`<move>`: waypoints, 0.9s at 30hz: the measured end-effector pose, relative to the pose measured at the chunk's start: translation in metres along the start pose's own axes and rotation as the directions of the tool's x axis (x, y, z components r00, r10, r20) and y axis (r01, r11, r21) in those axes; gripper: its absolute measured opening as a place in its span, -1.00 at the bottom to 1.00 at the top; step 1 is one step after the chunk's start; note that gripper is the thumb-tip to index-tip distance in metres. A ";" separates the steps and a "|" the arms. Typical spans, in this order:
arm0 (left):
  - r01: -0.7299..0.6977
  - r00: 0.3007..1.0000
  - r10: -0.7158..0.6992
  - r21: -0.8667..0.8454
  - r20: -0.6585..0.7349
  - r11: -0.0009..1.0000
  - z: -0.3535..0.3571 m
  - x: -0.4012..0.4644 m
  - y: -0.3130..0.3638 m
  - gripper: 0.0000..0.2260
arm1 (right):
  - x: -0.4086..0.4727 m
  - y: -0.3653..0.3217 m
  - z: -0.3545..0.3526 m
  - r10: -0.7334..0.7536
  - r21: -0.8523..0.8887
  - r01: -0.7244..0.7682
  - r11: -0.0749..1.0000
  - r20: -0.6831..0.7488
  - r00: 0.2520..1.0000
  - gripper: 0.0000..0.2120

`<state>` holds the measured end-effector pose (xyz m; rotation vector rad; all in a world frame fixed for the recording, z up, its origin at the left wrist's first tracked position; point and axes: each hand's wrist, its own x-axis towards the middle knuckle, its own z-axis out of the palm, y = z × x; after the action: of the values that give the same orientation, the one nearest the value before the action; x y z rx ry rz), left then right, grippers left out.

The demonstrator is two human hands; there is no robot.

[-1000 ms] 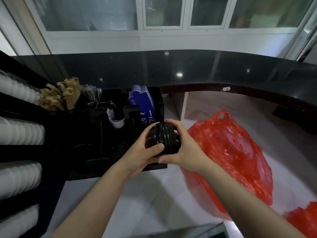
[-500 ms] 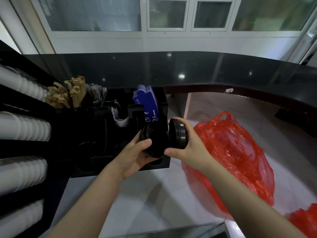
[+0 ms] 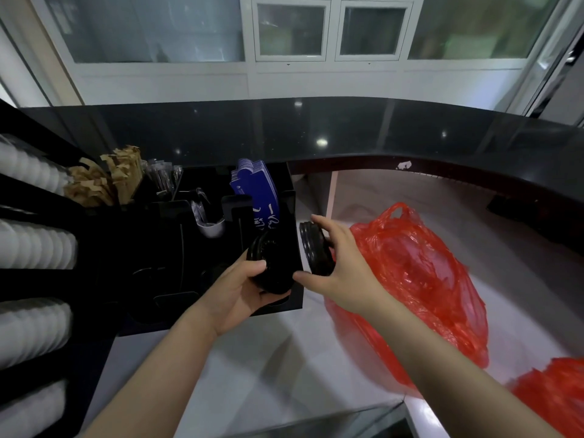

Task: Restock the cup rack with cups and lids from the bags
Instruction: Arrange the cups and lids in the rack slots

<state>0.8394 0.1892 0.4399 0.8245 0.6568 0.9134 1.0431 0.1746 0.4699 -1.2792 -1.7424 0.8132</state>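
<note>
My left hand (image 3: 243, 287) grips a short stack of black lids (image 3: 268, 263), held on edge over the right end of the black cup rack (image 3: 281, 306). My right hand (image 3: 341, 270) holds a second, smaller stack of black lids (image 3: 314, 248) just right of the rack's side wall, a small gap apart from the left stack. A red plastic bag (image 3: 420, 276) lies on the white counter right behind my right hand. Rows of white cups (image 3: 34, 245) fill the rack's slots at the far left.
The rack also holds brown paper sleeves (image 3: 104, 181), wrapped straws (image 3: 162, 178) and blue cards (image 3: 257, 194). A curved black countertop (image 3: 347, 131) runs behind. A second red bag (image 3: 553, 393) sits at the lower right. The white counter (image 3: 252, 358) spreads below my arms.
One stack of black lids held by both hands has been split in two; my right hand has drawn its part off to the right while my left keeps the rest by the rack.
</note>
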 end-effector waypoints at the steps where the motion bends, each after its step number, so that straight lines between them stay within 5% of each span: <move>1: 0.000 1.000 0.000 -0.009 -0.004 1.000 0.001 0.000 0.000 -0.54 | -0.001 -0.001 0.001 0.001 0.020 -0.001 1.000 -0.008 1.000 -0.24; 7: -0.077 0.996 0.077 -0.002 -0.048 0.997 0.005 0.000 0.001 -0.48 | 0.004 -0.007 0.004 0.130 0.379 -0.077 0.922 -0.115 0.985 -0.69; 13: -0.052 0.997 0.053 -0.019 0.061 0.998 0.006 -0.003 0.003 -0.41 | 0.010 -0.013 0.013 0.046 0.237 -0.004 0.972 -0.174 0.984 -0.69; 19: -0.168 0.984 0.150 0.230 0.095 0.959 0.019 -0.004 -0.001 -0.33 | 0.010 -0.015 0.022 -0.026 0.127 0.069 0.990 -0.314 0.949 -0.63; 23: -0.263 0.959 0.282 0.434 0.022 0.862 0.018 -0.003 -0.003 -0.38 | 0.009 -0.014 0.025 0.037 0.304 0.032 0.952 -0.221 0.975 -0.57; 27: -0.192 0.961 0.266 0.504 -0.078 0.842 0.010 -0.006 0.004 -0.48 | 0.013 -0.015 0.015 0.003 0.252 -0.006 0.968 0.015 1.000 -0.69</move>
<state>0.8425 0.1818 0.4498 1.3266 0.9562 1.0458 1.0213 0.1827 0.4792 -1.1088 -1.5886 1.0134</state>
